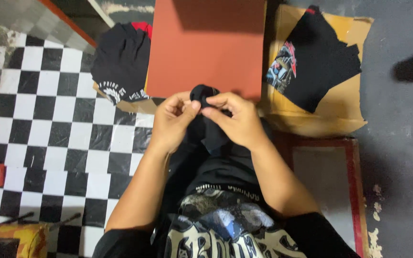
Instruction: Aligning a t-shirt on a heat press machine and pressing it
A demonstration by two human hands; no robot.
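I see both hands up in front of me, close together. My left hand [172, 122] and my right hand [234, 119] each pinch the top of a black shirt [211, 138]. The fingers are squeezed shut on the cloth, and the fingertips nearly touch each other. A small bunched bit of the cloth sticks up between them.

The rest of the black shirt hangs down from my hands to my lap, where its printed part lies crumpled. So I think this shirt is only just started. It is not flat and not folded yet.

Past my hands lies a red-brown board [206, 45]. At its left edge sits a dark shirt pile [123, 62] with white print showing. At its right edge is a cardboard sheet [349, 107], and a folded black shirt with a picture [311, 59] lies on it. That one looks done to me. The pile on the left is rumpled, so I cannot tell if it is finished or waiting.

The checkered floor [48, 119] is on my left and a red frame [354, 181] is on my right.
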